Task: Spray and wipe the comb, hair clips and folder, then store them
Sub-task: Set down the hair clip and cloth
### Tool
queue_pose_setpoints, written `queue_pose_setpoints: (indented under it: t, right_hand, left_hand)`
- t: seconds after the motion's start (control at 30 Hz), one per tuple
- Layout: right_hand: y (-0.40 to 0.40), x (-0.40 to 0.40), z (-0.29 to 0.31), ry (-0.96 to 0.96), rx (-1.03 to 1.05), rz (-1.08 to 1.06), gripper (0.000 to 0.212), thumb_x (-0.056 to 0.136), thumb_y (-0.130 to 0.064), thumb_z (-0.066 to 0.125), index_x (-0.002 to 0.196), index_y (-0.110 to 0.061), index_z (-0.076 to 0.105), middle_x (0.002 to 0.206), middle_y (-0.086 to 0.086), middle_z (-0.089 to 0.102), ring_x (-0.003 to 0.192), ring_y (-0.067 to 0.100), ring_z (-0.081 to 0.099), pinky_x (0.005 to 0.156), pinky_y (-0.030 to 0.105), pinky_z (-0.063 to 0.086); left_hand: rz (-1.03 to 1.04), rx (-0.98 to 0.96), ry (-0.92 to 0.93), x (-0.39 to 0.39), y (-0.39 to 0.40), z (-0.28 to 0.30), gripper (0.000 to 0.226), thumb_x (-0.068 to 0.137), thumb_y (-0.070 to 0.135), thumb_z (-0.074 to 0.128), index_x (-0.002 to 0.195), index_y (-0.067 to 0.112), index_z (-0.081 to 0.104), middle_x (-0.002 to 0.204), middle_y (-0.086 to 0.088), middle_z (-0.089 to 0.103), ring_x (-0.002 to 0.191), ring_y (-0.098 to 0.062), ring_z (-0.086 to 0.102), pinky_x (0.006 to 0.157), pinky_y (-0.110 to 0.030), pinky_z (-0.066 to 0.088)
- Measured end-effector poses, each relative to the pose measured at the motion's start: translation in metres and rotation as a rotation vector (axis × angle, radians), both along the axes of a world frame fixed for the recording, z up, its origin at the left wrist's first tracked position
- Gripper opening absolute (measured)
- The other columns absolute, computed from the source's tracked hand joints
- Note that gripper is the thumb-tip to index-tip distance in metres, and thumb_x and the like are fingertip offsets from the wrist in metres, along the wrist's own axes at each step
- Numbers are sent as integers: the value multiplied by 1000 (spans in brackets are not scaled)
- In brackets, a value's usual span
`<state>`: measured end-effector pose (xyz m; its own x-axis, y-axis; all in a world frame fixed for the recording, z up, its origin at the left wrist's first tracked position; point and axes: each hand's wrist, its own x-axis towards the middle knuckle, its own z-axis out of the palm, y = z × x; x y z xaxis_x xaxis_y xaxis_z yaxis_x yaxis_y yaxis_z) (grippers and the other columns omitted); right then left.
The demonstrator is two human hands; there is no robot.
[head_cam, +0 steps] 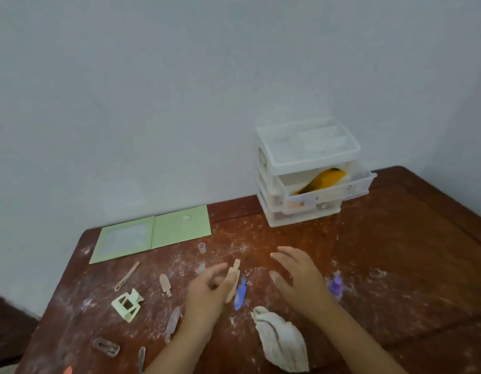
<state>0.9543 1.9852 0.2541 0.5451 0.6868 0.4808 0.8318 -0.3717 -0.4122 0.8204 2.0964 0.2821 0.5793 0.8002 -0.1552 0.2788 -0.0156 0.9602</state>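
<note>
The left hand (207, 288) pinches a beige plastic duckbill hair clip (233, 284) between thumb and fingers, held just above the dusty reddish-brown wooden table (396, 265). The right hand (296, 276) hovers beside it with fingers spread and relaxed, holding nothing. A blue plastic hair clip (240, 294) lies directly below the held clip; a crumpled white cloth (281, 340) rests near the right wrist, and a small purple spray bottle (335, 285) stands just right of that hand. Further clips, including a pale green claw clip (127, 306), lie scattered to the left. The open green folder (155, 233) lies flat by the wall, and an orange comb (321, 180) sits in the open drawer of the white plastic drawer unit (309, 174). Risk: the light pinch may let the clip slip onto the blue one. Risk: a sideways sweep of the right hand may topple the bottle. Risk: table dust may soil wiped items again. A small mark on the folder is too blurred to read; no other writing is legible.
</note>
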Motion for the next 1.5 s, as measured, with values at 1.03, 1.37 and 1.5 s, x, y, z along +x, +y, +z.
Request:
queue_pose_setpoints:
  t: [1.03,1.37,1.5]
  right_hand:
    - [27,124,28,-185,83,-167,40,71,-31,50,87,0,69,91,20,69,89,39,64,78,57,48]
    - [18,-59,-50,33,-85,159,35,73,-31,43,77,-9,71,75,4,69,71,20,64,60,25,51]
    - [4,-74,-82,101,-190,108,37,78,-28,43,84,-5,72,87,8,70,81,24,65,82,25,45]
  left_hand:
    - [-393,991,254,157,39,38,34,90,14,43,119,5,58,127,-15,57,119,-30,49,103,-33,33]
    - [-210,837,630,-96,21,-85,36,76,30,48,94,11,72,102,-11,71,94,-31,68,74,-43,55]
    - [-205,736,780,-157,-3,-107,46,77,38,37,93,14,73,100,-7,72,91,-29,69,67,-39,56]
